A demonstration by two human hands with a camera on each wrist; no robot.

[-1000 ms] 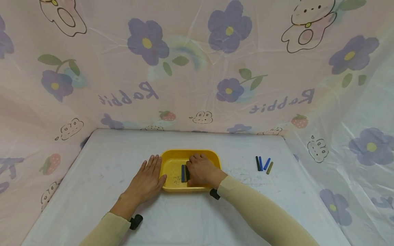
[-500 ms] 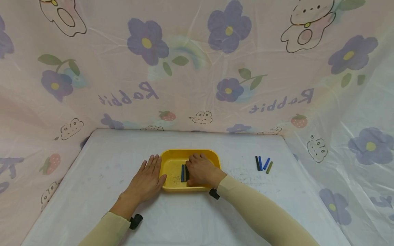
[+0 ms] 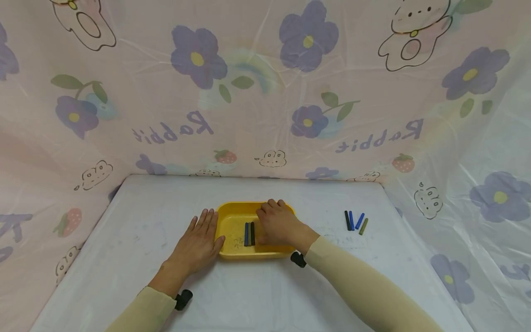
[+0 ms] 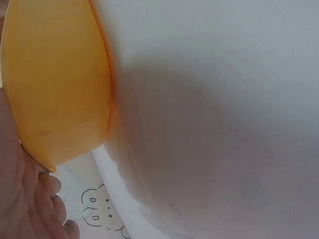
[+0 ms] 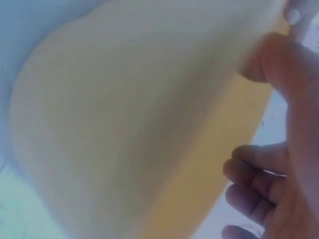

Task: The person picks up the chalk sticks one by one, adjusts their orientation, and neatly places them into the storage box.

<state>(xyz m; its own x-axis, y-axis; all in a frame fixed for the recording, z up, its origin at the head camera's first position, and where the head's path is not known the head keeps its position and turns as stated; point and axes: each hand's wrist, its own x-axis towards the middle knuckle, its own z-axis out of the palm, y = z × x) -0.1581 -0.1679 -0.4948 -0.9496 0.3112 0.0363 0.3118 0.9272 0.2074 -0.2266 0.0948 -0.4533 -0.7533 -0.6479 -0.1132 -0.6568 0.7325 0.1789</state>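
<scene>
A yellow tray (image 3: 234,254) sits mid-table. Inside it, three crayon-like sticks lie side by side: a blue one (image 3: 246,234), an olive one (image 3: 250,234) and a black one (image 3: 252,234). My left hand (image 3: 197,244) lies flat beside the tray's left end, fingers straight, touching its rim; the left wrist view shows the tray's outer wall (image 4: 60,74) against that hand. Over the tray's right part is my right hand (image 3: 282,226), just right of the black stick. Thumb and loosely bent fingers (image 5: 251,169) stand apart in the right wrist view, with nothing seen between them.
Right of the tray, several loose sticks lie on the white tabletop (image 3: 257,295): a black one (image 3: 347,220), two blue ones and an olive one (image 3: 363,226). Dark smudges mark the table there. A printed curtain (image 3: 249,101) rises behind the table and at both sides.
My right hand has let go of the black stick and moved right and slightly back, leaving that stick beside the olive one. The left hand and tray stay put.
</scene>
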